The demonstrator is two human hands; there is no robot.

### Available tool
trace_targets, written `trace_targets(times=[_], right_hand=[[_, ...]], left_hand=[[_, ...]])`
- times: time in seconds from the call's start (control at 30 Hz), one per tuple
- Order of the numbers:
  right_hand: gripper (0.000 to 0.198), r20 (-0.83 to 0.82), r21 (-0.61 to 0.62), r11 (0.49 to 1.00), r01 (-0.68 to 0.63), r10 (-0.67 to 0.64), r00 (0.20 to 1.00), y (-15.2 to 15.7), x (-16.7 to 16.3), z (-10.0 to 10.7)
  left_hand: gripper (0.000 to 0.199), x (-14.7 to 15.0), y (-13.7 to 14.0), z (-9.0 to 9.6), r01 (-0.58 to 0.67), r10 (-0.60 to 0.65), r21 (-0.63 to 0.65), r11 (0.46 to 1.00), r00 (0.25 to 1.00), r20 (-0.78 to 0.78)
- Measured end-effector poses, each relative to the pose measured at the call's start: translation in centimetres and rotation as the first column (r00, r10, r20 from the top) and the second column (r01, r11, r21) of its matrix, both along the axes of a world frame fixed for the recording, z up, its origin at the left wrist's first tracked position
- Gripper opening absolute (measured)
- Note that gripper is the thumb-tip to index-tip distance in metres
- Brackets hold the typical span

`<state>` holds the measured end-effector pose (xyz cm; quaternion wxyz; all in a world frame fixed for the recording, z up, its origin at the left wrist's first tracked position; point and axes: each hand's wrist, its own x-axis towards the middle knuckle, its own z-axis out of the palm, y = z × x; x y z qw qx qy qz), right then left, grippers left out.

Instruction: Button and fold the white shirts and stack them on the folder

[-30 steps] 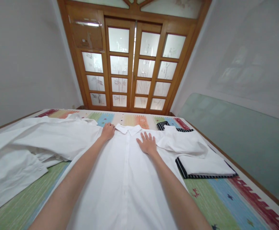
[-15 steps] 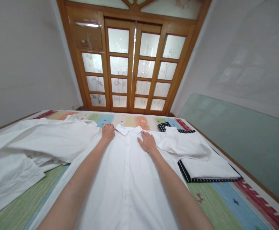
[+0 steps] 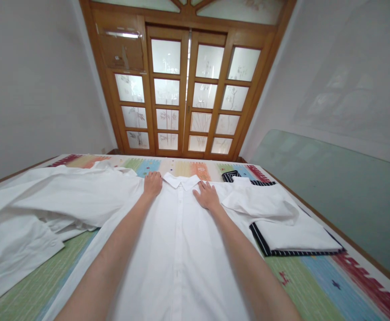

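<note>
Head view: white shirt lies front up on patterned cloth. Left hand at one side of the collar, fingers bent — cannot tell if they pinch fabric. Right hand at the other, spread flat on the shirt, gripping nothing.

Single head-worn camera, wide view, looking forward and down from above the near end of the white shirt, forearms running in close from the bottom edge. Left hand and right hand sit mid-range, just below centre. Glazed wooden doors are farthest off, faced nearly square-on, between leaning side walls.
</note>
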<state>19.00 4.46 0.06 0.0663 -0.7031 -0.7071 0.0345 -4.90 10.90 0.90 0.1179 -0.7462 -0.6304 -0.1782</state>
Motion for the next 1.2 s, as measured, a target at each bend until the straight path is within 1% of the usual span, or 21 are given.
trace_targets(times=[0.17,0.23,0.37,0.47,0.57,0.63,0.7,0.77,0.83,0.93,1.03,1.13,1.2], right_hand=[[0.069,0.013,-0.041,0.999,0.010,-0.009,1.000,0.2,0.0,0.0],[0.070,0.019,-0.052,0.999,0.011,-0.010,1.000,0.1,0.0,0.0],[0.071,0.038,-0.095,0.995,0.031,-0.028,0.999,0.1,-0.2,0.0],[0.072,0.043,-0.095,0.993,0.076,-0.073,0.996,-0.2,-0.6,-0.1],[0.070,0.035,-0.085,0.990,0.112,-0.109,0.993,-1.0,-1.1,-0.1],[0.068,0.032,-0.090,0.990,0.105,-0.103,0.994,-1.7,-1.2,-0.1],[0.068,0.041,-0.097,0.992,0.078,-0.075,0.996,-2.6,-1.1,0.0],[0.069,0.055,-0.099,0.994,0.044,-0.039,0.998,-3.7,-0.9,0.1],[0.072,0.066,-0.099,0.995,0.007,-0.001,0.998,-4.9,-0.6,0.1],[0.073,0.076,-0.088,0.994,-0.060,0.067,0.995,-6.9,-0.1,0.0],[0.070,0.095,-0.057,0.986,-0.157,0.162,0.982,-9.3,0.3,-0.1],[0.066,0.100,-0.022,0.962,-0.273,0.274,0.957,-12.1,0.7,-0.1],[0.064,0.083,-0.015,0.935,-0.355,0.355,0.931,-14.3,1.0,0.1]], left_hand=[[0.030,0.0,-0.2,0.0,-0.007,0.007,0.049,0.999,1.000,-0.009],[0.030,0.1,-0.7,-0.1,-0.012,0.012,0.039,0.999,1.000,-0.010],[0.034,0.1,-2.4,-0.5,-0.004,0.002,-0.088,0.996,1.000,-0.015],[0.044,-0.4,-4.3,-0.8,0.069,-0.077,-0.177,0.982,0.996,-0.036],[0.058,-1.4,-6.5,-0.6,0.155,-0.179,-0.334,0.930,0.983,-0.042],[0.058,-2.2,-8.2,-0.3,0.217,-0.252,-0.410,0.886,0.967,-0.033],[0.054,-3.0,-9.8,0.1,0.312,-0.356,-0.431,0.847,0.934,-0.024],[0.054,-3.6,-11.3,0.4,0.406,-0.458,-0.427,0.808,0.888,-0.023],[0.058,-4.3,-12.8,0.5,0.456,-0.513,-0.420,0.785,0.858,-0.028],[0.065,-5.3,-14.7,0.5,0.481,-0.541,-0.415,0.773,0.841,-0.033],[0.069,-6.4,-16.6,0.2,0.497,-0.557,-0.408,0.766,0.830,-0.035],[0.069,-7.5,-18.5,0.1,0.497,-0.559,-0.401,0.770,0.828,-0.048],[0.068,-8.1,-19.9,0.1,0.498,-0.564,-0.399,0.770,0.823,-0.061]])
